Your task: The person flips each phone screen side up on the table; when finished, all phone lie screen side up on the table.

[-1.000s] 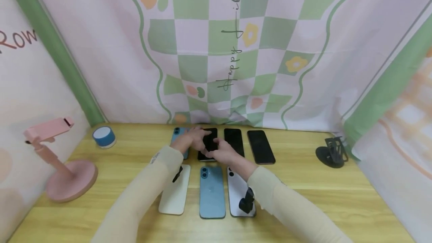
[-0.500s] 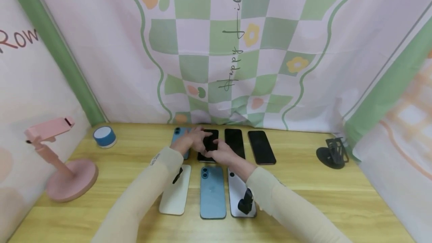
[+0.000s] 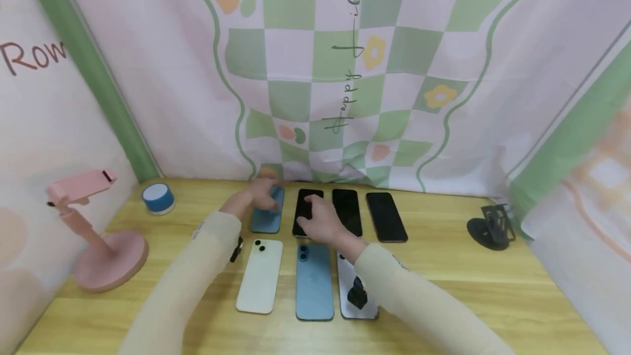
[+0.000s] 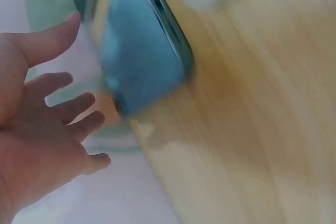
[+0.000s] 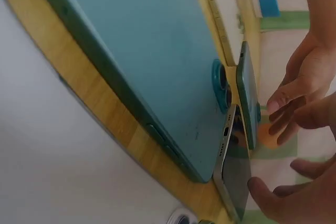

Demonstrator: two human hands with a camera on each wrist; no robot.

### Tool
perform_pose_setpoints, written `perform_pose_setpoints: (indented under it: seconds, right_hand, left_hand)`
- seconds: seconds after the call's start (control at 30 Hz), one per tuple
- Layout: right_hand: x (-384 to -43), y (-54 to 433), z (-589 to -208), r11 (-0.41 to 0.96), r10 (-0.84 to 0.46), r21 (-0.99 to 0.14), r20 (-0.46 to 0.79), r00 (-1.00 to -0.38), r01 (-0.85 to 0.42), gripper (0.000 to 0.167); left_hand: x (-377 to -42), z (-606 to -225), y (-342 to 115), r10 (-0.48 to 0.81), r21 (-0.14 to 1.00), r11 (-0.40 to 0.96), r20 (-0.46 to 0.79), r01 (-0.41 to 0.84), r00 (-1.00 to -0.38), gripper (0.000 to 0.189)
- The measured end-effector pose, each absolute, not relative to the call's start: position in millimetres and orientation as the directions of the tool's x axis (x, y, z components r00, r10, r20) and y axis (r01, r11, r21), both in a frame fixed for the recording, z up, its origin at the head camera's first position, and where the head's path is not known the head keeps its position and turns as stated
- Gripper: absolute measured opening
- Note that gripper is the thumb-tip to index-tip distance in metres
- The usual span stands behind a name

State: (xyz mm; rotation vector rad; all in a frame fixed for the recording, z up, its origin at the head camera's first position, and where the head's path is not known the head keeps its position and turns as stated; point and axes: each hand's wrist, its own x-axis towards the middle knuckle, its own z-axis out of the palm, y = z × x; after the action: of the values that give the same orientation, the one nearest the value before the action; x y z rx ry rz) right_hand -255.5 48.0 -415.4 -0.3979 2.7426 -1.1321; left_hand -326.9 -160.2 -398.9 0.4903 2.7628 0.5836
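Seven phones lie flat in two rows on a wooden bench. In the back row, a blue phone lies back up at the left end, followed by a dark-screened phone and two more black phones, a middle one and an end one, all screen up. The front row has a white phone, a second blue phone and a pale lilac phone, partly covered by the right sleeve.

The left hand is above the far end of the back-row blue phone, holding nothing; its fingers are spread apart, and the left wrist view shows a gap between fingertips and phone. The right hand is over the dark-screened phone, thumb and fingers apart and gently bent, gripping nothing; whether a fingertip touches the glass I cannot tell.

To the left on the bench stand a pink stand with a round base and, behind it, a blue-and-white cylinder. A small black stand sits near the right edge. Behind hangs a curtain with green and white checks, flowers and sideways lettering reading "Happy Life".
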Motion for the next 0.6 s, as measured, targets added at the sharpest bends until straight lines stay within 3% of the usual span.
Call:
perform_pose_setpoints:
  seconds: [0.13, 0.33, 0.47, 0.6]
  right_hand:
    - [-255, 40, -418, 0.690, -0.436, -0.629, 0.033, -0.899, -0.358, 0.052]
    - [-253, 26, -423, 0.718, -0.610, -0.423, -0.001, -0.793, -0.552, 0.049]
    - [-258, 13, -424, 0.718, -0.650, -0.325, 0.003, -0.760, -0.616, 0.047]
    - [-265, 3, -425, 0.733, -0.642, -0.321, -0.034, -0.766, -0.600, 0.049]
  left_hand:
    - [-330, -406, -189, 0.355, 0.510, 0.829, -0.159, 0.231, -0.921, 0.078]
    - [-330, -423, -214, 0.381, 0.596, 0.770, -0.146, 0.225, -0.913, 0.081]
    - [-330, -429, -217, 0.388, 0.620, 0.755, -0.159, 0.214, -0.908, 0.082]
    - [-331, -430, -217, 0.389, 0.628, 0.750, -0.162, 0.210, -0.907, 0.083]
